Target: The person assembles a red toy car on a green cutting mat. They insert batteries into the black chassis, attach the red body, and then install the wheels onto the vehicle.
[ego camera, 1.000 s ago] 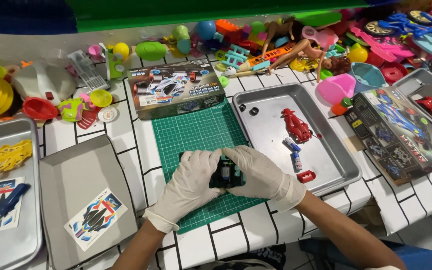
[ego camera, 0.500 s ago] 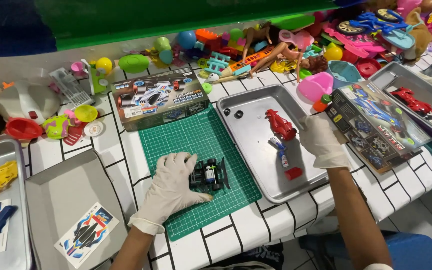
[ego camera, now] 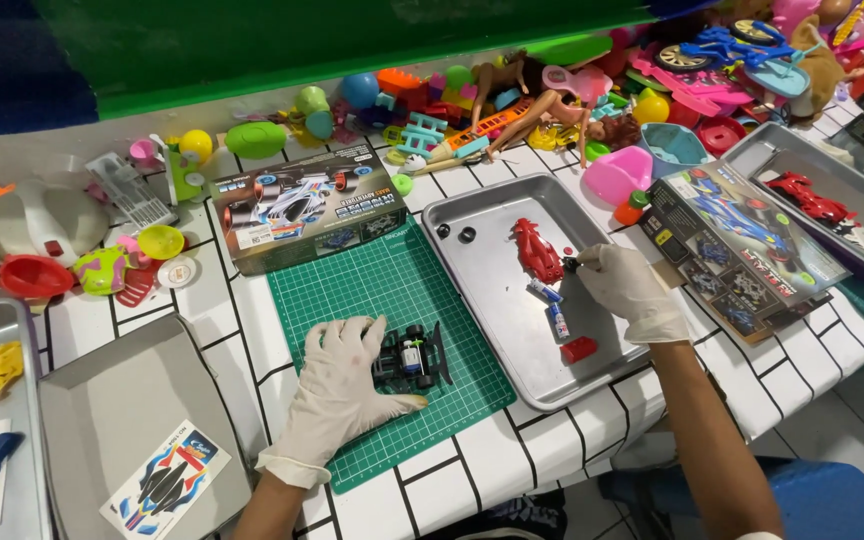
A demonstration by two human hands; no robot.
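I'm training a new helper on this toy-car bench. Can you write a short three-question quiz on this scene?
1. True or false: the left hand rests on the black chassis on the green mat.
2. Where is the right hand? A) on the box B) over the metal tray C) on the floor
3. What colour is the car body in that tray?

Key: 1 true; 2 B; 3 red

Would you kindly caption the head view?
Gloved left hand steadies black toy car chassis; right hand reaches over metal tray.
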